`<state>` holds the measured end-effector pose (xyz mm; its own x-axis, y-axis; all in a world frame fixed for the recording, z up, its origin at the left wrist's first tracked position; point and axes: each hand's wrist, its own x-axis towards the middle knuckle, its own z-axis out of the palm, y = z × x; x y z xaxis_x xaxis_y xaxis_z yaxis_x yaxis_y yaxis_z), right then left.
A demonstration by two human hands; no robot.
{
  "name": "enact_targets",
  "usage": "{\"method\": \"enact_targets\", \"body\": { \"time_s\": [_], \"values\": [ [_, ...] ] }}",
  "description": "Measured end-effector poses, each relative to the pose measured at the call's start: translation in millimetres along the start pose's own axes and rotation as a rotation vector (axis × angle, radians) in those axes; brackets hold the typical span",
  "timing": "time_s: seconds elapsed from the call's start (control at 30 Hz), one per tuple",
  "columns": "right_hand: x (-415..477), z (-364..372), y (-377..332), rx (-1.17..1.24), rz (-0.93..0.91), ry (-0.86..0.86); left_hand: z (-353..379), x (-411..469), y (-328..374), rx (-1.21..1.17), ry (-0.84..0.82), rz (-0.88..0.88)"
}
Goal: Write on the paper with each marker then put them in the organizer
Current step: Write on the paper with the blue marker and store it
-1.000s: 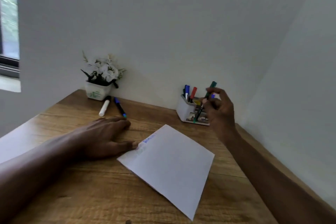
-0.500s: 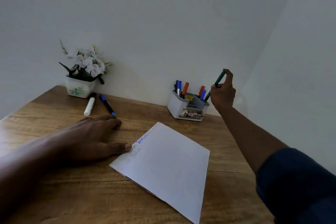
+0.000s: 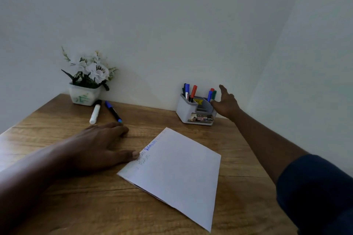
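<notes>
Two markers — a white-barrelled one [image 3: 95,112] and a blue-capped black one [image 3: 113,111] — lie unstored on the wooden table [image 3: 76,206], five stand in the grey plastic organizer [image 3: 193,113], written-on white paper [image 3: 177,173] under left thumb [image 3: 131,154], right hand [image 3: 226,104] empty, fingers spread.

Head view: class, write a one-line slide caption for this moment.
Right hand open beside the organizer, left hand flat by the paper, two markers waiting.
</notes>
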<state>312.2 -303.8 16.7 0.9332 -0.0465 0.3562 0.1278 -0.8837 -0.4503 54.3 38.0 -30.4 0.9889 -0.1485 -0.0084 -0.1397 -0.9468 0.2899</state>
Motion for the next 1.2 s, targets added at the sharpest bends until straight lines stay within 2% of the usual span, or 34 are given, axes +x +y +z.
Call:
{"method": "enact_targets", "body": {
  "time_s": [0.13, 0.2, 0.27, 0.4, 0.57, 0.83, 0.97, 1.1, 1.2],
  "values": [
    [-35, 0, -14, -0.027, -0.366, 0.442, -1, 2, 0, -0.011, -0.044, -0.039],
    [-55, 1, -25, 0.006, -0.541, 0.534, 0, 4, -2, -0.012, -0.031, -0.035],
    [-73, 7, -36, 0.063, -0.648, 0.485, 4, 9, -6, -0.018, -0.024, -0.035],
    [-104, 33, -68, 0.199, -0.793, 0.244, 7, 13, -10, -0.008, -0.018, -0.050],
    [-103, 69, -133, 0.313, -0.716, 0.005, 10, 11, -8, 0.033, -0.021, -0.056],
    [-68, 127, -229, 0.263, -0.495, -0.446, 13, 16, -12, 0.047, -0.036, -0.039],
    [-58, 149, -241, 0.081, -0.498, -0.489, 16, 20, -16, 0.049, -0.010, -0.020],
    [-54, 146, -239, 0.064, -0.452, -0.463, 17, 20, -17, 0.042, 0.008, 0.000],
    [-60, 131, -230, 0.152, -0.412, -0.431, 15, 18, -16, 0.039, 0.007, 0.005]
  ]
}}
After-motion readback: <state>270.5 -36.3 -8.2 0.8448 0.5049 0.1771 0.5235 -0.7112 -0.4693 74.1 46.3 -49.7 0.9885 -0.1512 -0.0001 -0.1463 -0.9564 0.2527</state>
